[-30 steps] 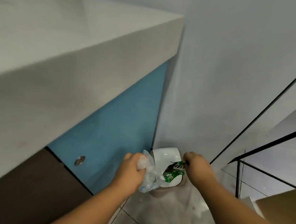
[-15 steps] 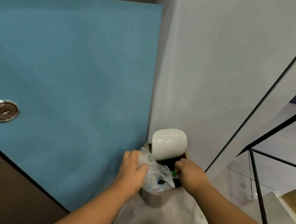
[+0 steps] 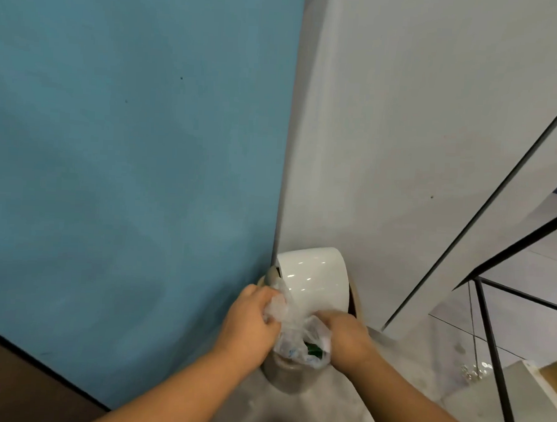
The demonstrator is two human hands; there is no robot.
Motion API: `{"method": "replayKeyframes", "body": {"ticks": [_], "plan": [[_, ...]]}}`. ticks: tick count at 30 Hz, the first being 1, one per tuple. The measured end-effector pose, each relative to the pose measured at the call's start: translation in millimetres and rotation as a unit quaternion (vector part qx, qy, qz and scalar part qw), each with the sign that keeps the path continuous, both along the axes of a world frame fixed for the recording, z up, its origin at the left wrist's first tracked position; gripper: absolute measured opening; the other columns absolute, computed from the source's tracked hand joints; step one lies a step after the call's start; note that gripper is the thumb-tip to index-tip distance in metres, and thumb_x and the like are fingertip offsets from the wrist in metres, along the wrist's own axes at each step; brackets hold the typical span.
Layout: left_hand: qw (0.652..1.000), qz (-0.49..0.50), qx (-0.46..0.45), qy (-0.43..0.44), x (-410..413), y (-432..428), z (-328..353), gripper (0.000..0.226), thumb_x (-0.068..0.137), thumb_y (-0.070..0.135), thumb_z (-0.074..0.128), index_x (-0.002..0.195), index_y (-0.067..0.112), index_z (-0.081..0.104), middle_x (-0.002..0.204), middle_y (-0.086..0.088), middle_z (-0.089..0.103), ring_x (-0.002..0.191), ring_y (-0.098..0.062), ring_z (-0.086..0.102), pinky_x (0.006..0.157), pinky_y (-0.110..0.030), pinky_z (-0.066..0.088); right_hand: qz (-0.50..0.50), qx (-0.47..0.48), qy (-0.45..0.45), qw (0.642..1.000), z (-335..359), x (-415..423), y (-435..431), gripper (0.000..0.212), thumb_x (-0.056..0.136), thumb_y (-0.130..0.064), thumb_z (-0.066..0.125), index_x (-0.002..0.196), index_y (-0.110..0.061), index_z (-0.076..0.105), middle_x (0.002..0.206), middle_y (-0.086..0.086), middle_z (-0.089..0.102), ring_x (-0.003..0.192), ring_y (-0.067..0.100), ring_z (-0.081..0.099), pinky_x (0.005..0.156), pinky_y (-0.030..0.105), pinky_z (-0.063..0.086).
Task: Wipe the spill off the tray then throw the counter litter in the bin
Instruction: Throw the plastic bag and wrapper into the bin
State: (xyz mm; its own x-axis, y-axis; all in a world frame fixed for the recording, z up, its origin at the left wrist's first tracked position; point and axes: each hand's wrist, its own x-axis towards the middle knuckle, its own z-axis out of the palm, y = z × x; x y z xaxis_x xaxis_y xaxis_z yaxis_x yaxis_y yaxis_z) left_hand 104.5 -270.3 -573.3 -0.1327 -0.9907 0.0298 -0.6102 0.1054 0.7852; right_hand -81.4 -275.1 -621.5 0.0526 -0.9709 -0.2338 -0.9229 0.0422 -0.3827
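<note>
A small round bin [image 3: 289, 377] stands on the floor in the corner, its white lid [image 3: 312, 282] tipped up and open. My left hand [image 3: 250, 327] is shut on a crumpled clear plastic bag [image 3: 296, 339] held over the bin's mouth. A green wrapper [image 3: 313, 351] shows inside or behind the plastic. My right hand [image 3: 344, 338] is closed at the bin's right rim, touching the plastic; what its fingers hold is hidden. The tray and counter are out of view.
A blue cabinet panel [image 3: 127, 170] fills the left, with a brown panel [image 3: 19, 381] below it. A white wall [image 3: 420, 121] stands behind the bin. A black metal frame [image 3: 495, 361] and a cardboard box corner [image 3: 552, 377] sit at the right.
The camera has come lower and closer to the bin. My right hand has moved left against the plastic bag, and the green wrapper has gone down into the bin's mouth.
</note>
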Motion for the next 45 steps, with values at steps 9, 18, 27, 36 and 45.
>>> {"method": "replayKeyframes", "body": {"ticks": [9,18,27,36,45], "plan": [[0.967,-0.027,0.172,0.187,-25.3,-6.6,-0.6,0.031,0.077,0.015,0.065,0.104,0.028,0.058,0.101,-0.003,0.064,0.096,-0.018,0.063,0.09,-0.032,0.052,0.05,-0.145,-0.231,0.961,24.0,17.3,13.3,0.028,0.082,-0.016,0.055,0.108,-0.021,0.061,0.1,-0.006,0.053,0.088,0.007,0.053,0.079,0.007,0.04],[0.991,-0.014,0.082,0.1,-3.7,2.3,-17.5,0.041,0.083,0.014,0.065,0.121,0.026,0.053,0.113,0.006,0.059,0.101,-0.004,0.056,0.092,-0.013,0.043,-0.026,0.013,-0.065,0.997,1.6,7.2,-3.6,0.037,0.091,-0.013,0.053,0.127,-0.017,0.054,0.127,-0.001,0.041,0.117,0.019,0.049,0.109,0.026,0.035],[0.994,0.006,0.067,0.091,16.8,7.9,-21.5,0.034,0.086,0.013,0.062,0.117,0.025,0.054,0.11,0.004,0.058,0.102,-0.006,0.054,0.087,-0.009,0.04,0.09,0.189,0.174,0.962,-14.6,31.3,-7.1,0.059,0.09,-0.017,0.049,0.145,-0.031,0.032,0.152,0.006,0.027,0.142,0.03,0.02,0.111,0.061,0.013],[0.992,0.001,0.082,0.101,19.4,10.3,-20.1,0.029,0.087,0.011,0.06,0.109,0.029,0.055,0.106,0.003,0.058,0.099,-0.007,0.056,0.079,-0.006,0.041,-0.024,0.129,0.08,0.988,-2.8,31.1,-8.3,0.067,0.085,-0.016,0.061,0.141,-0.023,0.026,0.143,0.012,0.031,0.116,0.03,0.05,0.098,0.04,0.046],[0.99,-0.002,0.089,0.11,18.3,13.5,-19.3,0.027,0.087,0.008,0.058,0.107,0.027,0.056,0.103,-0.001,0.06,0.097,-0.011,0.058,0.087,-0.013,0.045,0.007,0.081,0.114,0.99,-2.7,28.7,-2.6,0.045,0.098,-0.048,0.025,0.141,-0.038,0.032,0.155,-0.007,0.019,0.143,0.025,0.012,0.11,0.062,0.014]]}}
